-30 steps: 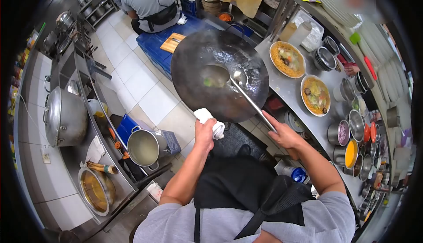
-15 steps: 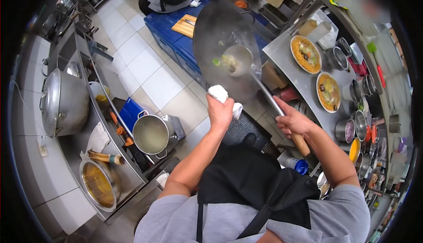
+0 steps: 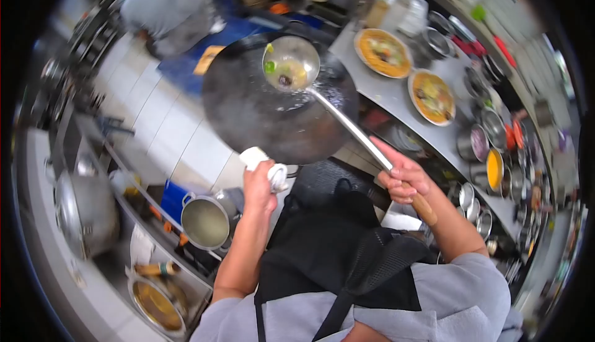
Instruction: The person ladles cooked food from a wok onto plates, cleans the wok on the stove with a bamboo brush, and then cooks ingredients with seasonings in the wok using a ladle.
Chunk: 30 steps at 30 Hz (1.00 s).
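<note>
My left hand (image 3: 257,190) is closed on a folded white cloth (image 3: 254,158) at the near rim of a large dark wok (image 3: 238,94). Any handle under the cloth is hidden. Steam drifts over the wok, whose bottom shows wet streaks. My right hand (image 3: 406,178) grips the wooden-ended handle of a long metal ladle (image 3: 350,124). The ladle's bowl sits over the wok's far part, holding pale broth with green pieces and one dark piece. To the right, two oval plates of noodles with topping, one farther (image 3: 383,54) and one nearer (image 3: 432,97), rest on a steel counter (image 3: 347,48).
A stockpot of cloudy liquid (image 3: 206,221) stands left of my left arm. A big lidded pot (image 3: 87,212) is farther left. Metal containers, one with orange contents (image 3: 494,168), line the right counter. Another person (image 3: 164,7) is at the far left by a blue surface.
The wok has gone from steeply tilted to more level, its inside now facing me. The ladle's bowl has moved to the wok's far part with food in it. The whole view has shifted.
</note>
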Motion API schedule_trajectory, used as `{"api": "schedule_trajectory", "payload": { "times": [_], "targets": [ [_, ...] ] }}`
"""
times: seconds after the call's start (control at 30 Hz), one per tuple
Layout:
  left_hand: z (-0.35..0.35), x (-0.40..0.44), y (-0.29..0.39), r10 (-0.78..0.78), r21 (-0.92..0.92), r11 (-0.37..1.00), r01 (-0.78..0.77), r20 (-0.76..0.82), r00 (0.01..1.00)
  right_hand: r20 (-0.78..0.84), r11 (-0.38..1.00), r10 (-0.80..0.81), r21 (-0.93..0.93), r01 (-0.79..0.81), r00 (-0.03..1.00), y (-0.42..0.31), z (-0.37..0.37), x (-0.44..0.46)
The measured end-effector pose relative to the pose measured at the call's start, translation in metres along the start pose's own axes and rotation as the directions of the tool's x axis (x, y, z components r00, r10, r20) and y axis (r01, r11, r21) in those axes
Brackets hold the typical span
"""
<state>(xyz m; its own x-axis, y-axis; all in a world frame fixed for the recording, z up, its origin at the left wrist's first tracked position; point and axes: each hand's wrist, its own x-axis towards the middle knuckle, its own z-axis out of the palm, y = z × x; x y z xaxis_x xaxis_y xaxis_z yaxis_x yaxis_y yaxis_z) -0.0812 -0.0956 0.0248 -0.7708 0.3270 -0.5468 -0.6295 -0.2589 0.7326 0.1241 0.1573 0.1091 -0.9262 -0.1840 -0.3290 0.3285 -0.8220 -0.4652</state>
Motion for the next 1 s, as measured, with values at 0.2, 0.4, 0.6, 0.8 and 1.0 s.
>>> {"api": "schedule_trajectory", "payload": {
  "times": [0.2, 0.4, 0.6, 0.8, 1.0],
  "targets": [
    [0.047, 0.013, 0.001, 0.037, 0.030, 0.999, -0.039, 0.071, 0.997, -0.433, 0.577, -0.415, -0.805, -0.136, 0.800, -0.084, -0.020, -0.040],
    [0.092, 0.028, -0.004, 0.147, 0.087, 0.985, -0.152, 0.055, 0.988, -0.022, -0.310, -0.732, -0.880, -0.361, 0.681, -0.134, -0.171, -0.038],
    [0.139, 0.035, -0.009, 0.197, 0.104, 0.976, -0.193, -0.037, 0.980, -0.275, 0.045, -0.763, -0.925, -0.376, 0.584, -0.155, -0.131, -0.091],
    [0.167, 0.043, -0.019, 0.245, 0.131, 0.964, -0.233, -0.088, 0.966, -0.488, 0.709, -0.491, -0.705, 0.005, 0.722, -0.155, -0.207, -0.095],
    [0.179, 0.040, -0.026, 0.280, 0.126, 0.955, -0.268, -0.093, 0.955, -0.026, -0.094, -0.695, -0.987, -0.127, 0.718, -0.166, -0.234, -0.065]
  ]
}}
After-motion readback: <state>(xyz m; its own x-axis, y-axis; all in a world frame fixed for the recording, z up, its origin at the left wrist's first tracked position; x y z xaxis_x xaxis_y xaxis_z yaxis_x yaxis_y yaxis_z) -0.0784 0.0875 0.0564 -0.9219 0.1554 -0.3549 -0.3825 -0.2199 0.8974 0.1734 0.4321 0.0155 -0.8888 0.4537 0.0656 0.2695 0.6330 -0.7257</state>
